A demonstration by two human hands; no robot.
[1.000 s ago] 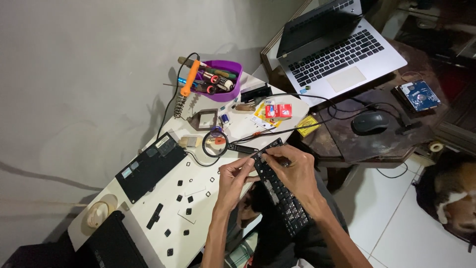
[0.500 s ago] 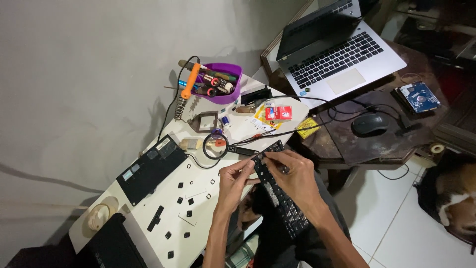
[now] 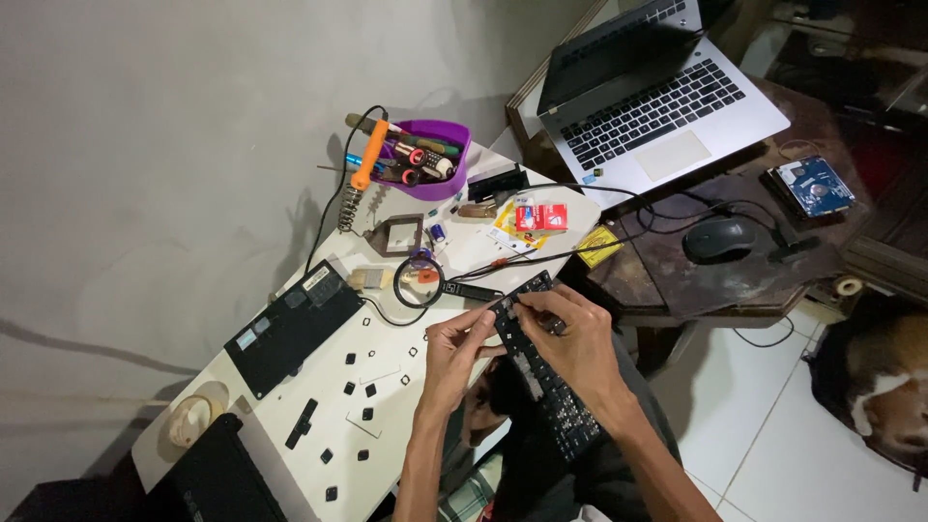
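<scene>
A long black keyboard [image 3: 541, 377] lies across my lap and the edge of the white table [image 3: 464, 253]. My left hand [image 3: 456, 350] grips the keyboard's left side near its top end, fingers curled over the edge. My right hand [image 3: 577, 340] rests on the keyboard from the right, with fingertips pinched on a key near the top end. Several loose black keycaps [image 3: 360, 401] are scattered on the table left of my hands.
A magnifying glass [image 3: 420, 281], a black flat battery pack [image 3: 293, 327], a purple tool bowl [image 3: 431, 170], an orange-handled soldering iron [image 3: 363, 172] and a red box [image 3: 539, 217] sit on the table. An open laptop [image 3: 657, 97], a mouse [image 3: 717, 238] and a hard drive [image 3: 810, 187] lie on the dark side table. A tape roll [image 3: 191, 420] is at far left.
Both hands have stayed on the keyboard's top end; the fingers shifted slightly over the keys. Nothing else moved.
</scene>
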